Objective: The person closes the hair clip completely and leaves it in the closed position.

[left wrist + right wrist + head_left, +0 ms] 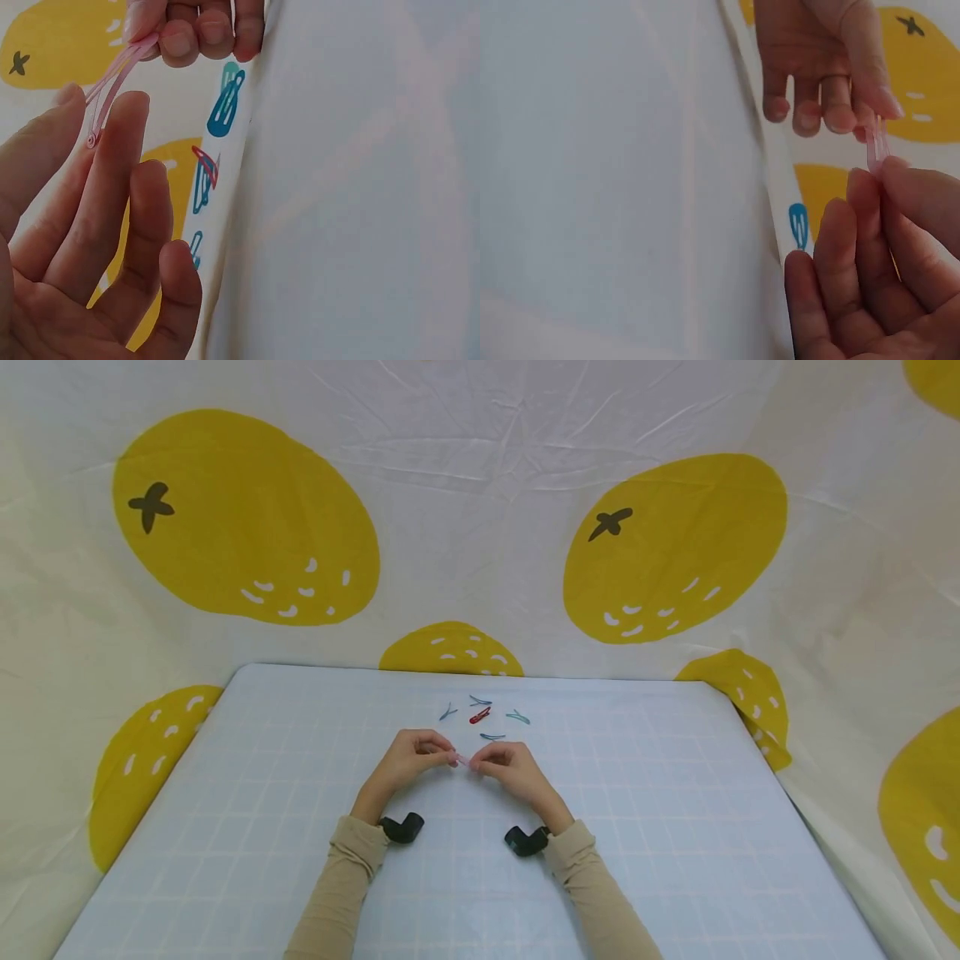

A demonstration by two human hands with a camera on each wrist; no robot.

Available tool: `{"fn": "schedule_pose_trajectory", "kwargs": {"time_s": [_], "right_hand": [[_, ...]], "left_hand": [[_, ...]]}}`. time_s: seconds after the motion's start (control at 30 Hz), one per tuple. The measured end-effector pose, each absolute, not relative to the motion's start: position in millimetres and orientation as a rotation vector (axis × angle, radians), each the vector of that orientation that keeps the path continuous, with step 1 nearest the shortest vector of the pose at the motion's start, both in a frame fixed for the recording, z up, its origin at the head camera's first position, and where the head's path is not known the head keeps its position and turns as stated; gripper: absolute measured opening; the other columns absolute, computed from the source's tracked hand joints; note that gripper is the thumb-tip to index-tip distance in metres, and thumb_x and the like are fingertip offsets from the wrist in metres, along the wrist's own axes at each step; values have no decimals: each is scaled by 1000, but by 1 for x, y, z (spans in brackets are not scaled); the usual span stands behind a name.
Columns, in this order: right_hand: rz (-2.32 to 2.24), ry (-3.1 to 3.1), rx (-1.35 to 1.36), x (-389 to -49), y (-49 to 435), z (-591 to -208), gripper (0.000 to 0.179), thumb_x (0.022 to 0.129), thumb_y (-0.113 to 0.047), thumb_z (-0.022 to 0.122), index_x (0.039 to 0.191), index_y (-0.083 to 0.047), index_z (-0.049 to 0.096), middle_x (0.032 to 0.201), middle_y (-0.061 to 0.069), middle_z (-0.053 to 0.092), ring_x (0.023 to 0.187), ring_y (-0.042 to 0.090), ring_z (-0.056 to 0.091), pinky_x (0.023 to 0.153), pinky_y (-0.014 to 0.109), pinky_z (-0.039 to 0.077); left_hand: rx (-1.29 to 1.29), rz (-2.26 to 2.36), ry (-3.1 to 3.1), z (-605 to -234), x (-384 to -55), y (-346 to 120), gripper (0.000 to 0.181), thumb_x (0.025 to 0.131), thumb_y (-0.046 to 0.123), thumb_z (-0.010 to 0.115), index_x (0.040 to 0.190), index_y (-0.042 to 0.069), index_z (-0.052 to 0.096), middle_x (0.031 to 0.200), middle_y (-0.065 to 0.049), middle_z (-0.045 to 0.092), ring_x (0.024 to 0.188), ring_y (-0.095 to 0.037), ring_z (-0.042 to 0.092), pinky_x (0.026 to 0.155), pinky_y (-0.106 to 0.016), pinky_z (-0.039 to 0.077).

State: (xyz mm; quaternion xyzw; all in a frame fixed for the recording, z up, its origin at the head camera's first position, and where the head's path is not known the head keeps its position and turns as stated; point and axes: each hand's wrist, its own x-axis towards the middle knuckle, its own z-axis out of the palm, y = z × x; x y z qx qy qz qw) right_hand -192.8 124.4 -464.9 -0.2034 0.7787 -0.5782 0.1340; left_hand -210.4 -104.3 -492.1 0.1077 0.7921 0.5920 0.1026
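Note:
A pink snap hair clip (462,761) is held between both hands above the table. My left hand (407,762) pinches its narrow, riveted end between thumb and fingers. At the wide, rounded end, my right hand (519,770) grips it between thumb and index finger. In the left wrist view the two parts of the pink clip (112,86) stand apart, sprung open. Just beyond the hands lie a red hair clip (480,716), a teal one (517,717) and several blue ones, the nearest blue clip (492,737) close to my right fingers.
A pale table (675,827) with a faint grid pattern spreads under the arms. Behind it hangs a white cloth (472,543) with large yellow fruit prints. Each wrist carries a black device, one on the left (402,828) and one on the right (527,841).

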Motion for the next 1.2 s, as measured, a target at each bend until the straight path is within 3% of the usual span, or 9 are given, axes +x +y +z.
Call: {"fn": "schedule_pose_trajectory", "kwargs": {"time_s": [0.17, 0.43, 0.57, 0.73, 1.2], "right_hand": [[-1737, 2227, -514, -194, 125, -469, 15, 95, -6, 65, 102, 6, 71, 94, 11, 71, 86, 24, 63, 80, 27, 50], [-1783, 2236, -511, -197, 127, -478, 14, 96, -4, 64, 101, 6, 71, 88, 15, 68, 81, 46, 55, 67, 31, 49], [-1811, 2251, -458, -197, 126, -480, 14, 95, -6, 64, 101, 6, 71, 81, 11, 65, 71, 35, 54, 59, 26, 44], [-1816, 2248, -407, -196, 126, -480, 14, 95, -7, 65, 101, 5, 71, 78, 8, 63, 68, 23, 54, 58, 25, 44], [-1781, 2290, -423, -196, 124, -479, 13, 93, -7, 69, 98, 5, 71, 79, 22, 64, 65, 23, 53, 56, 25, 45]], "left_hand": [[298, 1752, 2331, -497, -212, -105, 13, 89, 15, 75, 98, 5, 74, 86, -8, 74, 89, -32, 67, 87, -36, 48], [346, 1792, 2347, -509, -213, -106, 15, 86, 22, 79, 93, 9, 75, 83, -4, 73, 79, -23, 66, 78, -30, 50], [340, 1784, 2380, -517, -213, -104, 15, 86, 26, 80, 90, 12, 75, 81, -1, 72, 74, -21, 64, 73, -29, 50], [314, 1746, 2447, -521, -211, -101, 16, 84, 31, 80, 89, 17, 75, 80, 1, 70, 71, -20, 60, 67, -30, 49], [317, 1696, 2548, -524, -208, -97, 10, 87, 27, 79, 87, 19, 74, 75, 2, 66, 67, -20, 55, 60, -28, 44]]}}
